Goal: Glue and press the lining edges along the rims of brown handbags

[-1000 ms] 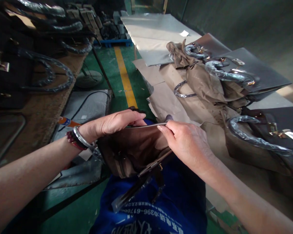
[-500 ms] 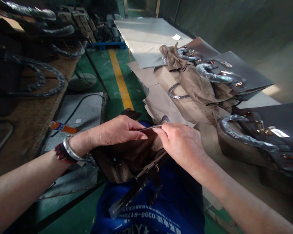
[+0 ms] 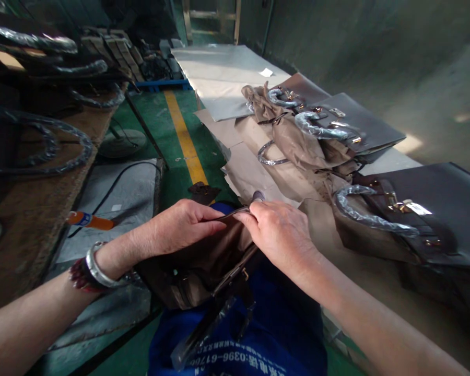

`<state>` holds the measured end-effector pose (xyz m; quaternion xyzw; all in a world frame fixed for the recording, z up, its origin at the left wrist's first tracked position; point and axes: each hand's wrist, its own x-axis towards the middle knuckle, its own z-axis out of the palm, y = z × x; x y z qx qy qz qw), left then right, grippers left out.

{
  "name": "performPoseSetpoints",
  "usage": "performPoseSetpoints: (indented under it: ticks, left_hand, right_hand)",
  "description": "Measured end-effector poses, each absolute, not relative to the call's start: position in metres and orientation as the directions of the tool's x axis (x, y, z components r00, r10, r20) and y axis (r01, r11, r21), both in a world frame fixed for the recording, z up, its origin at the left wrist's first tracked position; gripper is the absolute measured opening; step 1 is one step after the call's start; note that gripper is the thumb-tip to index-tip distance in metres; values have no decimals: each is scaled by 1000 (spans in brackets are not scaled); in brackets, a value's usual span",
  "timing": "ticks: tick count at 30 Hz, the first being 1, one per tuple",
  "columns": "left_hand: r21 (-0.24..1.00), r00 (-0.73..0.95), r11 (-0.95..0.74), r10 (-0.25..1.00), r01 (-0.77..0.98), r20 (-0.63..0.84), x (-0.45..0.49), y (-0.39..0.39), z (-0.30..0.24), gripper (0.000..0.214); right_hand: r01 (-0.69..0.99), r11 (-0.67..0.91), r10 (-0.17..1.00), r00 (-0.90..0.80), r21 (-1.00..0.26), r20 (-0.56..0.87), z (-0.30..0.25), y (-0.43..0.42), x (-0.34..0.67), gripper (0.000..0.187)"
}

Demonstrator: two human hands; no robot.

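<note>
A dark brown handbag (image 3: 227,263) rests in my lap on a blue apron (image 3: 282,313), its mouth open and its brown lining showing. My left hand (image 3: 188,224) pinches the far rim between thumb and fingers. Close beside it, my right hand (image 3: 278,224) grips the same rim, thumb on the near side. The short stretch of edge between the two hands looks slightly bent. A plastic-wrapped handle (image 3: 199,334) hangs from the bag's near side over the apron. The lower part of the bag is in shadow.
On the right, a paper-covered table (image 3: 219,62) bears several handbags (image 3: 426,209) with wrapped handles. More dark bags lie on a wooden bench (image 3: 31,209) at left. An orange bottle (image 3: 90,220) lies on a grey board (image 3: 117,193). Yellow tape (image 3: 184,136) crosses the green floor.
The view has shifted, so the surroundings sit lower and farther left. Both hands keep hold of the handbag's rim, and the edge between them is more bent than before.
</note>
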<state>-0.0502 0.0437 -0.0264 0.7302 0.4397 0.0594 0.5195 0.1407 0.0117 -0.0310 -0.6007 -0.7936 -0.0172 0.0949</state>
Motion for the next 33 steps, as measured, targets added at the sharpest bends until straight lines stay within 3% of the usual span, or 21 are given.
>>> performPoseSetpoints:
  ticks: [11, 13, 17, 19, 28, 33]
  left_hand:
    - [835, 552, 23, 740, 549, -384, -50, 45, -29, 31]
    - [836, 542, 27, 750, 547, -379, -50, 44, -30, 32]
    - [821, 540, 33, 738, 571, -405, -49, 41, -28, 36]
    - [812, 539, 38, 729, 582, -421, -48, 41, -26, 38]
    - [822, 574, 89, 673, 563, -466, -46, 39, -19, 34]
    - [823, 571, 144, 654, 550, -496, -45, 39, -20, 34]
  right_hand:
    - [774, 388, 916, -386, -500, 112, -27, 10, 163, 14]
    - [787, 407, 909, -400, -463, 120, -26, 9, 167, 13]
    - [909, 363, 925, -326, -203, 196, -28, 7, 169, 14]
    - [931, 338, 927, -304, -137, 221, -30, 6, 168, 17]
    - [931, 300, 940, -252, -205, 231, -34, 12, 165, 21]
    - [932, 319, 936, -280, -175, 215, -35, 13, 167, 22]
